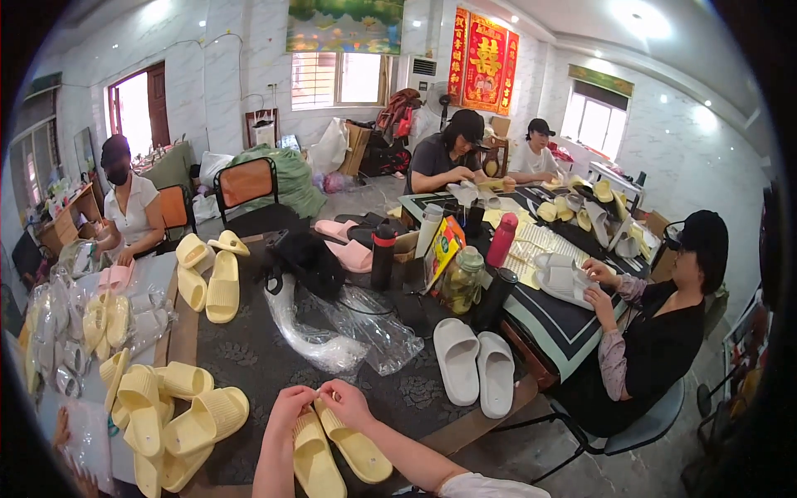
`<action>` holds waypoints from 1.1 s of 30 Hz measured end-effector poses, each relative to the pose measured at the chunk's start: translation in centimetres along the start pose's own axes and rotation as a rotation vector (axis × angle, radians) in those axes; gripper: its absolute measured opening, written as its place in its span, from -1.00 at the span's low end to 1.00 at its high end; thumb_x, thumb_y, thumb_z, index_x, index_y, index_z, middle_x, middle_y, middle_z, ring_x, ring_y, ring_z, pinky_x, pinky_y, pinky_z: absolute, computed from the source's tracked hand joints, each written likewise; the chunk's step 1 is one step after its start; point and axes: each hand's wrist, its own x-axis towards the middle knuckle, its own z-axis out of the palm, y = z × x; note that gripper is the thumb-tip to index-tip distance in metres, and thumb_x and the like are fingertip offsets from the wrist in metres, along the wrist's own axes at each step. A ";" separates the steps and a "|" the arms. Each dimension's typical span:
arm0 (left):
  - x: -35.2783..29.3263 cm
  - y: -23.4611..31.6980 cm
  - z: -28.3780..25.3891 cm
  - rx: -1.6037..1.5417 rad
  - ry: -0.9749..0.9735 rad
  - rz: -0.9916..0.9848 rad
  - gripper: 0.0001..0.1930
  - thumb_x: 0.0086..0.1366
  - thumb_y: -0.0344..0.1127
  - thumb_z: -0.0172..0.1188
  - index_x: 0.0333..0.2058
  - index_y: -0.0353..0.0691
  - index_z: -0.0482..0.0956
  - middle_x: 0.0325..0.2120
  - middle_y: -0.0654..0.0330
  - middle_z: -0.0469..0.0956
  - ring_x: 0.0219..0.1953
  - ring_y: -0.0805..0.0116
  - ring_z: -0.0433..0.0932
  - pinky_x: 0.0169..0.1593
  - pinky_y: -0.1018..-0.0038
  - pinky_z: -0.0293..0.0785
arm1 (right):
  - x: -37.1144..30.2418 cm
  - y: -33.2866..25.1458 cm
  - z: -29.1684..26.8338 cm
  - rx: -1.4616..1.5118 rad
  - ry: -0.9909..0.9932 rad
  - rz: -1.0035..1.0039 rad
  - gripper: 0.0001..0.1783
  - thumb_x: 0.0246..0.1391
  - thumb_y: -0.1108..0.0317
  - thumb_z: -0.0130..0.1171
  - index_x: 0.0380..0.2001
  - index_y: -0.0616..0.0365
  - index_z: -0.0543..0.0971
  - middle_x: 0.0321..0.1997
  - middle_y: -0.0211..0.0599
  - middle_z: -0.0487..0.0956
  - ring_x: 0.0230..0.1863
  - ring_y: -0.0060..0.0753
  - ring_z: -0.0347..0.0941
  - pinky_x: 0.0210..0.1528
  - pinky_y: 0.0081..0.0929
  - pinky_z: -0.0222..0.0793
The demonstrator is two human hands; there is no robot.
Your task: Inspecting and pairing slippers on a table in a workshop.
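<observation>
A pair of pale yellow slide slippers (pixel 316 455) lies at the near edge of the dark tabletop, soles toward me. Above their far ends, my left hand (pixel 292 408) and my right hand (pixel 348 406) meet with fingertips pinched together. Whatever is between the fingers, if anything, is too small to make out. Left of my hands is a loose pile of yellow slippers (pixel 207 419). To the right, a white pair (pixel 496 375) sits side by side. Crumpled clear plastic bags (pixel 336 353) lie just beyond my hands.
More yellow slippers (pixel 222 286), a black cloth bag (pixel 305 264), pink slippers (pixel 349 256), a black bottle (pixel 383 257) and a glass jar (pixel 462 278) stand farther back. Bagged slippers (pixel 108 319) cover the left table. A co-worker (pixel 664 324) at right handles a white slipper; others sit beyond.
</observation>
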 end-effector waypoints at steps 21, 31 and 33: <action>1.6 -1.4 1.3 -0.133 0.016 0.102 -0.77 0.19 -0.23 0.21 -0.28 -0.26 0.66 -0.50 0.35 0.55 -0.45 0.58 0.44 -0.39 0.62 0.32 | 0.5 -0.3 -1.1 0.068 0.228 -0.111 -0.89 0.10 0.48 0.15 -0.27 0.17 0.55 -0.30 -0.37 0.53 -0.30 -0.60 0.44 -0.30 -0.58 0.38; -1.3 0.3 -1.5 0.681 0.476 0.698 -0.51 0.14 -0.09 0.30 -0.01 -0.20 0.50 -0.27 0.09 0.57 -0.19 0.13 0.51 -0.04 0.29 0.41 | -7.2 -7.1 -2.7 -0.145 0.000 -0.527 -0.91 -0.08 0.54 0.26 -0.45 0.14 0.56 -0.56 -0.34 0.52 -0.66 -0.46 0.36 -0.59 -0.58 0.26; -4.0 2.3 -2.8 0.801 0.615 0.845 -0.41 0.06 -0.10 0.34 0.06 -0.18 0.42 -0.09 -0.04 0.50 0.00 -0.05 0.42 0.10 0.17 0.30 | -8.6 -6.0 -3.4 -0.229 -0.128 -0.408 -0.91 -0.06 0.39 0.32 -0.43 0.09 0.62 -0.55 -0.37 0.58 -0.61 -0.47 0.47 -0.53 -0.57 0.37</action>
